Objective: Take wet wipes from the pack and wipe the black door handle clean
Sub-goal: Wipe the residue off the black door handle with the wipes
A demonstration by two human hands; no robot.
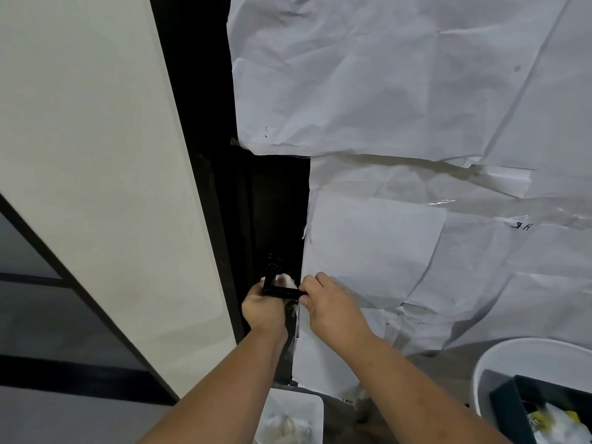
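Observation:
The black door handle [283, 292] sticks out level from a black door strip, with its round base just above. My left hand [264, 310] is under the handle's inner end and grips a white wet wipe [286, 279], which is pressed against the handle near the base. My right hand [330, 304] pinches the handle's free right end between thumb and fingers. The pack of wipes is not clearly in view.
White crumpled paper [400, 123] covers the door to the right of the handle. A cream wall panel [96, 187] stands at the left. Below are a white tray [315, 408] with used wipes and a white round bin [499, 357] holding a dark box at the lower right.

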